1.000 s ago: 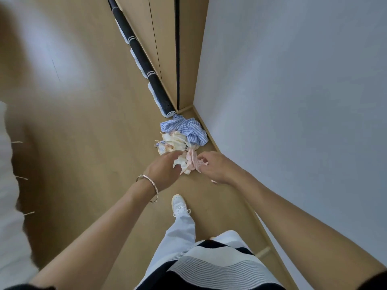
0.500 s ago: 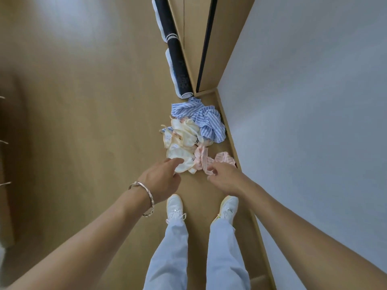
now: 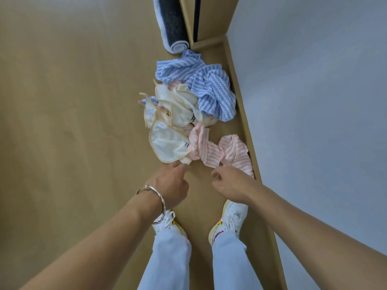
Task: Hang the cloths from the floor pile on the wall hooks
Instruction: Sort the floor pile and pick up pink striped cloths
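Observation:
The pile lies on the wooden floor against the skirting board. It holds a blue striped cloth [image 3: 211, 91] at the far end, cream cloths with tan trim [image 3: 167, 143] in the middle, and a pink striped cloth [image 3: 222, 151] nearest the wall. My left hand [image 3: 170, 183], with a silver bracelet on the wrist, reaches forward, its fingertips at the near corner of the closest cream cloth. My right hand [image 3: 230, 185] hovers at the near edge of the pink cloth with loosely curled fingers that hold nothing I can see. No wall hooks are in view.
A rolled dark mat [image 3: 174, 28] lies beyond the pile beside a wooden cabinet [image 3: 206, 19]. A pale wall [image 3: 314, 101] and its skirting board [image 3: 247, 126] run along the right. My white shoes [image 3: 230, 218] stand just behind the hands. Open floor [image 3: 73, 122] spreads to the left.
The view has tilted down, so the pile sits lower and closer. Both hands have drawn back a little from the cloths, and the pink cloth now lies spread on the floor.

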Tool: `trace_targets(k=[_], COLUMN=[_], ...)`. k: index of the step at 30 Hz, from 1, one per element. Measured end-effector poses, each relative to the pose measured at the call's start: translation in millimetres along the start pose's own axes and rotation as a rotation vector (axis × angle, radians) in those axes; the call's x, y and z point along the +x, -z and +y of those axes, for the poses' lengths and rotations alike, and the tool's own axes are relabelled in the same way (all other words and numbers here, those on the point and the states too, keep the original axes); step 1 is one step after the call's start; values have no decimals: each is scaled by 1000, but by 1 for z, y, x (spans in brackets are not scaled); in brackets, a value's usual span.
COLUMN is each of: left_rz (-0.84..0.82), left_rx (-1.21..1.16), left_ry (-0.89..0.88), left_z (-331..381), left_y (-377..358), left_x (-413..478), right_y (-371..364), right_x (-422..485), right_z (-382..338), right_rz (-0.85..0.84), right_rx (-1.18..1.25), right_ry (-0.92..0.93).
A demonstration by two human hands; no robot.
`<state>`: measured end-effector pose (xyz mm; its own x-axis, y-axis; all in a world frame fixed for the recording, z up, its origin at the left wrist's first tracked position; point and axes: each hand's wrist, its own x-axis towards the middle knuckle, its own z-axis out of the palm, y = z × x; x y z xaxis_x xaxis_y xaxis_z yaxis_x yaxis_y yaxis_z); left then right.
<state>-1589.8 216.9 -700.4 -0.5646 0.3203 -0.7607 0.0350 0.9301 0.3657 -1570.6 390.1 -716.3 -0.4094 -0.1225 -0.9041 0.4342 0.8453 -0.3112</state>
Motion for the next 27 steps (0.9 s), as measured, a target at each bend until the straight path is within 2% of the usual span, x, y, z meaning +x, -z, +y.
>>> trace_targets(k=[5, 12, 17, 22, 27], left_rz=[-87, -39, -70, -116, -100], left_rx=[43, 158, 160, 185, 192], left_ry=[1, -48, -63, -73, -70], left_z=[-17, -38, -37, -32, -21], left_y=[-58, -108, -145, -172, -156], left_x=[57, 129, 169, 187, 183], right_y=[-17, -22, -45, -61, -48], right_x=[56, 152, 211, 239, 220], right_z=[65, 120, 140, 159, 154], right_rz=[19, 89, 106, 60, 153], right_rx=[40, 66, 183, 243, 213], right_ry=[-102, -197, -134, -159, -159])
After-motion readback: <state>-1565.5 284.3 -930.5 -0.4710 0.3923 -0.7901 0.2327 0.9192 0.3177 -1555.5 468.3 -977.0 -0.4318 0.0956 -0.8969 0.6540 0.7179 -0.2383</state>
